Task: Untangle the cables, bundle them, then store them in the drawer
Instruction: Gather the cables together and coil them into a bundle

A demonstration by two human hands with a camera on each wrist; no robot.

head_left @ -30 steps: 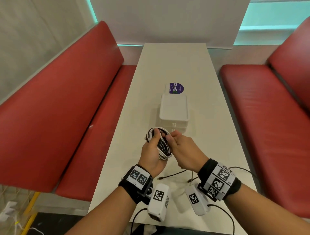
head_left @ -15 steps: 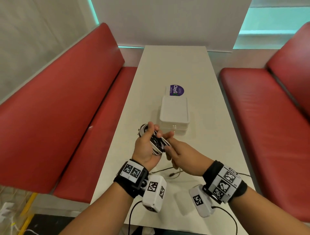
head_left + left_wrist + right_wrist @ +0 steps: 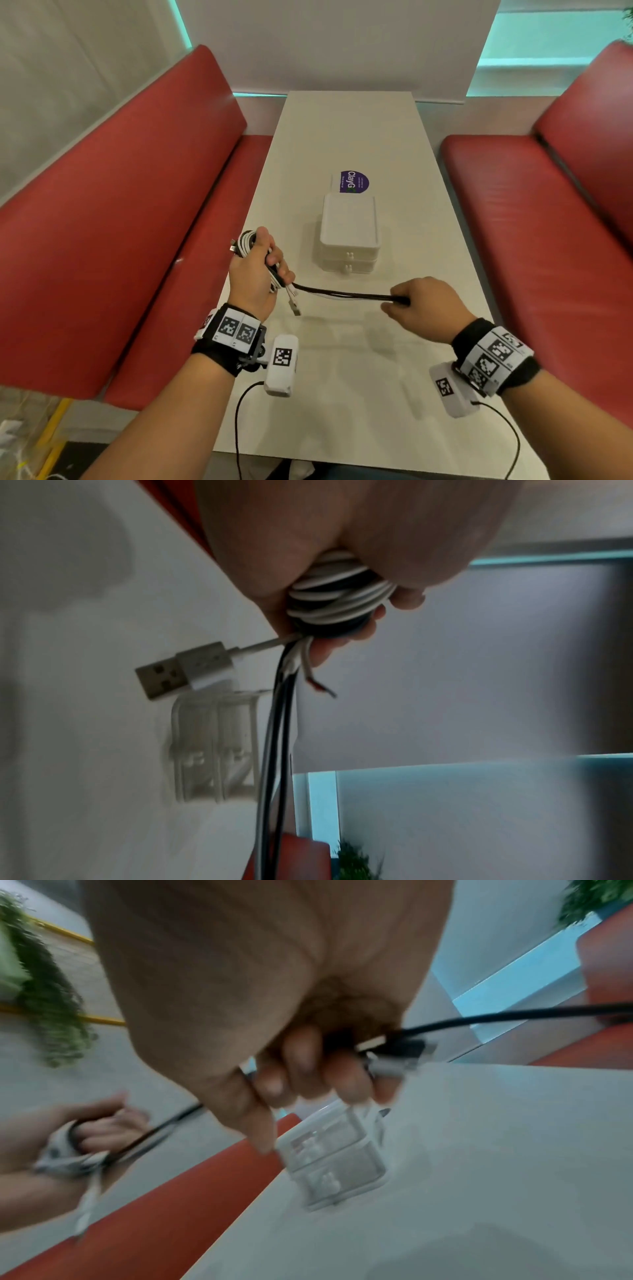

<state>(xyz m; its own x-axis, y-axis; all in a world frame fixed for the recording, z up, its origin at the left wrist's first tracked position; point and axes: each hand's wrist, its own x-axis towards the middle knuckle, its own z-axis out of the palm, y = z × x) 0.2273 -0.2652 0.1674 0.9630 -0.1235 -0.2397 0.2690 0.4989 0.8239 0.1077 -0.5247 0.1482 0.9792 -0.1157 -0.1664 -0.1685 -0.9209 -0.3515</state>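
We see smooth, rubbery black and white cables (image 3: 342, 294) ending in a bare metal USB plug (image 3: 161, 679). The drawer box (image 3: 349, 236) looks like matt white plastic, the benches (image 3: 120, 222) like glossy red leatherette.

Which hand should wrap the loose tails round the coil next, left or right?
Right, likely. The right hand already pinches the free ends of the cable tails, stretched out from the coil. The left hand is full gripping that coil, so it serves best as anchor.
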